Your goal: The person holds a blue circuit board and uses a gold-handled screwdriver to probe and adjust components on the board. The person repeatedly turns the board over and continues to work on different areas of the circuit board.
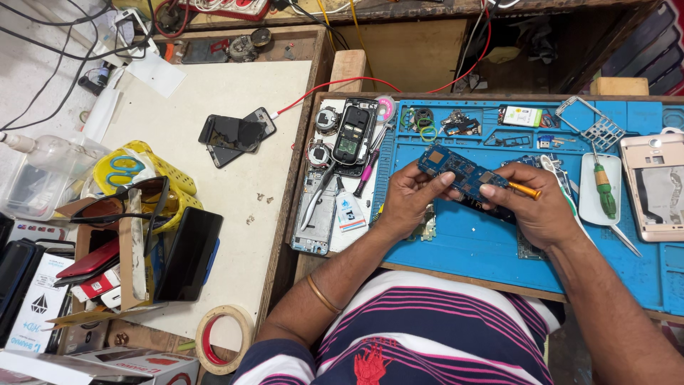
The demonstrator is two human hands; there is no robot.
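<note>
The work mat (463,246) lies at centre, the circuit board (459,171) above it between left hand (410,199) and right hand (538,210). At nine o'clock a tweezers (317,196) rests on an opened phone (317,214); at three, a screwdriver (604,192) lies in a tray (590,207). At eight sits a tape roll (222,339).

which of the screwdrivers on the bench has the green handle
The green-handled screwdriver lying on the small white tray, to the right of both hands. The other one, with an orange handle, is gripped in the right hand against the blue circuit board.
</note>
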